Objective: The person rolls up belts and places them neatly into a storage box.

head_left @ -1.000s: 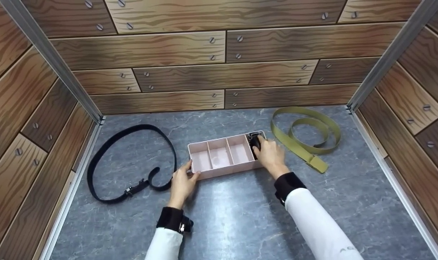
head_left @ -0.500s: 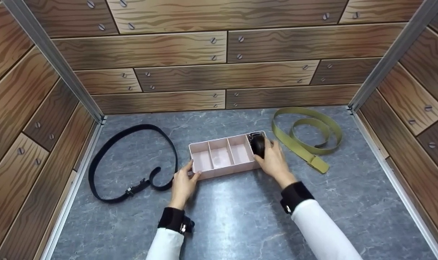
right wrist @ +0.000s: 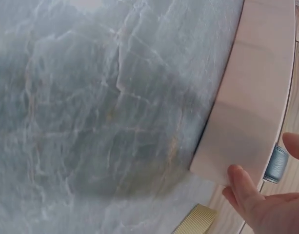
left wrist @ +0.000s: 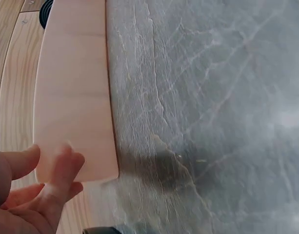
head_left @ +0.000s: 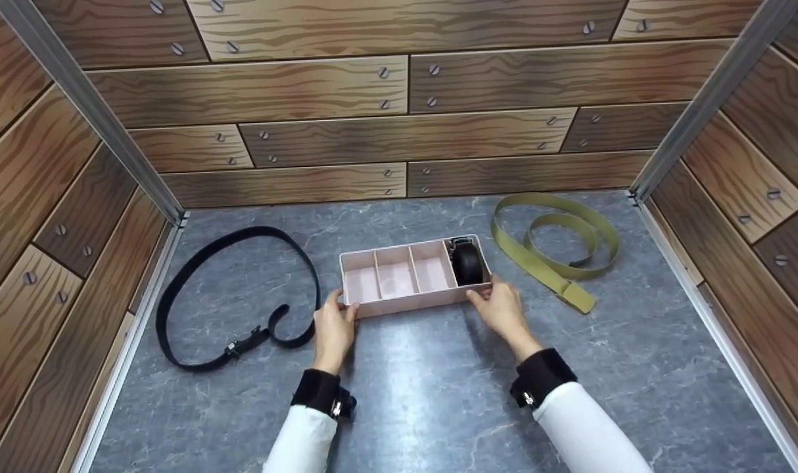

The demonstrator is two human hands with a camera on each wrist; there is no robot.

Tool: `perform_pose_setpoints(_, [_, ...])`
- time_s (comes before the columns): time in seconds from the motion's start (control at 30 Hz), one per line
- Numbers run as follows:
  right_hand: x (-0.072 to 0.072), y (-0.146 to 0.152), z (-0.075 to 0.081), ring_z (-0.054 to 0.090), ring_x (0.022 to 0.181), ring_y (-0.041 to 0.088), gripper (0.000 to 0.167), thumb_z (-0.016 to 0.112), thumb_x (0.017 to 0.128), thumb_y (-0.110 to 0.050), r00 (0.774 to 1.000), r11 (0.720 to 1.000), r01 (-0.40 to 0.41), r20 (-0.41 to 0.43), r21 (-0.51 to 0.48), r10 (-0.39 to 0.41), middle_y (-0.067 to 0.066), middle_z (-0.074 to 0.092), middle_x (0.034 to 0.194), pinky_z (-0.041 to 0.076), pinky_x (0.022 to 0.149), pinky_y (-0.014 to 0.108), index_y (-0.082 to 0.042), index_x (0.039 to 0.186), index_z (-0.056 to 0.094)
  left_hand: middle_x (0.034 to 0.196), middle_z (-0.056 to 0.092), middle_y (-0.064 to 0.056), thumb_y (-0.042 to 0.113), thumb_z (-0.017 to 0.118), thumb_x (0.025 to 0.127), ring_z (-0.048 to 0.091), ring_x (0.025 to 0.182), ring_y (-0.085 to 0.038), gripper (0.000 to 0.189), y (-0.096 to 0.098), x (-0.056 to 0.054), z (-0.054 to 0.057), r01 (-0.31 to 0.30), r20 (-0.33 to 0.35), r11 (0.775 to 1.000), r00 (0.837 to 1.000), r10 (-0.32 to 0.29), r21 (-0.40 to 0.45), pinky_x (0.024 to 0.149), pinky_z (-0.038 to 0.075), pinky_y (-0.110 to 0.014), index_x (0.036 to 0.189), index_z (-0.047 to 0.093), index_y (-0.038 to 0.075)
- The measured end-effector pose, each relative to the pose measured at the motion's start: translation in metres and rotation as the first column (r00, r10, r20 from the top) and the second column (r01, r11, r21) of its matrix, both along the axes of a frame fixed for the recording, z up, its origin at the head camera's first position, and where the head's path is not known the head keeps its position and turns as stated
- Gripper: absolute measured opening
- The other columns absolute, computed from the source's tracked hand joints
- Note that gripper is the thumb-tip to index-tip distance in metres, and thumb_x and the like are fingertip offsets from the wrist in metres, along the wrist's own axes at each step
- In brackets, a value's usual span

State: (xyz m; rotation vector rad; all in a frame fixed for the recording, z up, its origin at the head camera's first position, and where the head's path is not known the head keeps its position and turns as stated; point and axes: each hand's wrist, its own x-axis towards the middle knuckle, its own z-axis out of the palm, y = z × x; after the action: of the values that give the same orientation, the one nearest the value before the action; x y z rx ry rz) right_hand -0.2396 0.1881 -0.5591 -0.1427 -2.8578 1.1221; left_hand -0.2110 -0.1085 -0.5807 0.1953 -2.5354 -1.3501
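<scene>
Crooked shove warning

My left hand and right hand pinch the near corners of the pink box — it's toward the worktop's back edge, rolled black belt inside. Uneven pushing could swing it into the green belt.

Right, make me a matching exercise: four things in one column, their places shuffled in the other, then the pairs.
Things
1. pink box
2. green belt
3. black roll
4. black belt

Places
A. inside the pink box
B. lying left of the pink box
C. between the left hand and the right hand
D. lying right of the pink box

Pairs: 1-C, 2-D, 3-A, 4-B
</scene>
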Motion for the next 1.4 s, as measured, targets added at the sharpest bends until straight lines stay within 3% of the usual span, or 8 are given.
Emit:
perform_pose_setpoints(0.23, [-0.011,-0.005,-0.005,0.060,0.112,0.041,0.068,0.068,0.088,-0.009,1.000,0.988,-0.006,0.029,-0.155,0.011,0.033,0.059,0.122,0.046,0.097,0.046,0.018,0.140,0.032,0.111,0.065,-0.028,0.003,0.068,0.089,0.069,0.097,-0.031,0.041,0.003,-0.013,0.004,-0.020,0.105,0.999,0.994,0.016,0.033,0.082,0.054,-0.042,0.122,0.048,-0.008])
perform_pose_setpoints(0.4, [-0.024,-0.002,-0.011,0.046,0.128,0.042,0.073,0.061,0.088,0.001,0.991,0.960,-0.094,0.063,-0.264,0.115,0.035,0.035,0.145,0.039,0.105,0.045,0.015,0.146,0.020,0.106,0.067,-0.026,0.000,0.067,0.085,0.067,0.100,-0.033,0.038,0.001,-0.024,0.006,-0.019,0.134,0.998,0.991,0.012,0.051,0.086,0.051,-0.043,0.115,0.045,-0.005])
perform_pose_setpoints(0.57, [-0.032,0.013,-0.011,0.048,0.125,0.047,0.074,0.060,0.089,-0.001,0.977,0.975,-0.184,0.082,-0.126,0.195,0.037,0.038,0.142,0.037,0.105,0.050,0.015,0.147,0.017,0.114,0.062,-0.031,0.002,0.069,0.084,0.061,0.108,-0.040,0.050,-0.002,-0.025,0.008,0.022,0.162,1.000,0.987,-0.018,-0.022,0.093,0.047,-0.046,0.125,0.044,-0.011])
perform_pose_setpoints(0.77, [-0.029,0.058,-0.002,0.053,0.109,0.050,0.041,0.061,0.086,-0.012,0.982,0.990,0.038,0.177,0.132,-0.061,0.037,0.054,0.117,0.045,0.089,0.059,0.016,0.116,0.056,0.136,0.045,-0.035,0.007,0.072,0.084,0.045,0.126,-0.047,0.073,-0.001,-0.003,0.008,0.158,0.311,0.978,0.944,-0.109,-0.139,0.105,0.037,-0.051,0.142,0.032,-0.012])
perform_pose_setpoints(0.93, [-0.024,0.099,0.002,0.043,0.118,0.055,0.061,0.055,0.091,-0.022,0.900,0.946,0.199,0.335,0.255,-0.279,0.039,0.033,0.134,0.042,0.090,0.064,0.014,0.136,0.038,0.134,0.049,-0.031,0.013,0.074,0.083,0.053,0.116,-0.048,0.072,-0.003,0.020,0.005,0.288,0.373,0.912,0.912,-0.169,-0.292,0.096,0.043,-0.056,0.144,0.039,-0.002])
perform_pose_setpoints(1.07, [-0.018,0.126,-0.003,0.044,0.117,0.058,0.058,0.046,0.096,-0.023,0.851,0.926,0.250,0.392,0.283,-0.350,0.036,0.035,0.134,0.042,0.089,0.064,0.011,0.141,0.030,0.130,0.052,-0.031,0.014,0.074,0.083,0.055,0.113,-0.047,0.066,-0.006,0.031,0.001,0.347,0.356,0.867,0.909,-0.217,-0.357,0.094,0.045,-0.054,0.139,0.045,-0.003])
perform_pose_setpoints(1.2, [-0.013,0.135,-0.009,0.051,0.108,0.057,0.052,0.060,0.090,-0.023,0.868,0.921,0.236,0.359,0.309,-0.343,0.035,0.046,0.122,0.045,0.082,0.063,0.011,0.127,0.047,0.129,0.052,-0.031,0.015,0.075,0.083,0.055,0.113,-0.047,0.065,-0.008,0.036,0.000,0.369,0.351,0.853,0.905,-0.240,-0.368,0.094,0.045,-0.055,0.138,0.047,-0.003])
perform_pose_setpoints(1.4, [-0.008,0.115,-0.012,0.060,0.092,0.053,0.049,0.077,0.078,-0.029,0.941,0.921,0.117,0.255,0.372,-0.222,0.034,0.060,0.108,0.048,0.068,0.061,0.008,0.108,0.062,0.128,0.052,-0.030,0.019,0.075,0.084,0.054,0.113,-0.048,0.062,-0.004,0.041,0.001,0.375,0.359,0.848,0.902,-0.240,-0.374,0.093,0.044,-0.058,0.137,0.049,0.000])
